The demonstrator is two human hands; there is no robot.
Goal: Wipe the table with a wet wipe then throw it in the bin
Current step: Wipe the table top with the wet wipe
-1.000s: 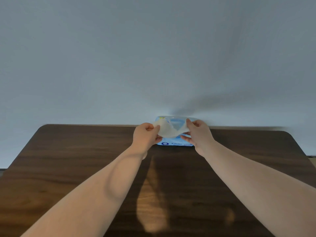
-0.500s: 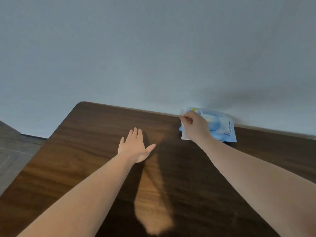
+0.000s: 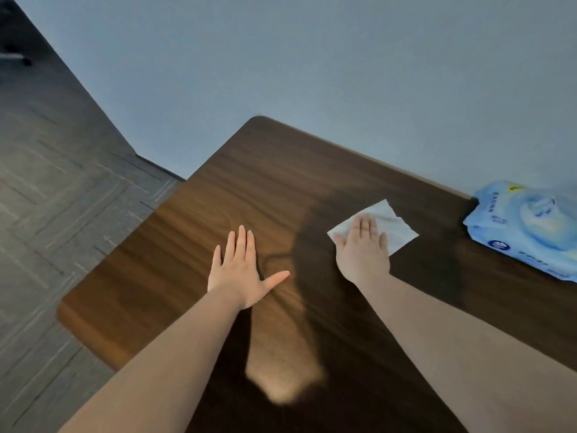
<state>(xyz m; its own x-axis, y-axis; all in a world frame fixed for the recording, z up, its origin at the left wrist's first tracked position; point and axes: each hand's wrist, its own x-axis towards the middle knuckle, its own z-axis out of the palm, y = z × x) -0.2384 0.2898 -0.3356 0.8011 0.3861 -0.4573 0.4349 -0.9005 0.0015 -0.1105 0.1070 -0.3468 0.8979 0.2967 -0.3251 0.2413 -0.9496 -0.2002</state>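
Observation:
A white wet wipe (image 3: 397,225) lies spread flat on the dark wooden table (image 3: 274,182), towards its far right. My right hand (image 3: 362,249) presses down on the wipe with flat, extended fingers and covers its near left part. My left hand (image 3: 242,271) rests palm down on the bare tabletop to the left of the wipe, fingers spread and holding nothing. No bin is in view.
A light blue pack of wet wipes (image 3: 527,228) lies at the table's far right edge against the grey wall (image 3: 343,73). The table's left edge and rounded corners drop to a grey patterned floor (image 3: 62,189).
Both hands pulled the wipe from the pack; then my left hand let go and went flat on the table. My right hand carried the wipe left and pressed it down. The view turned left.

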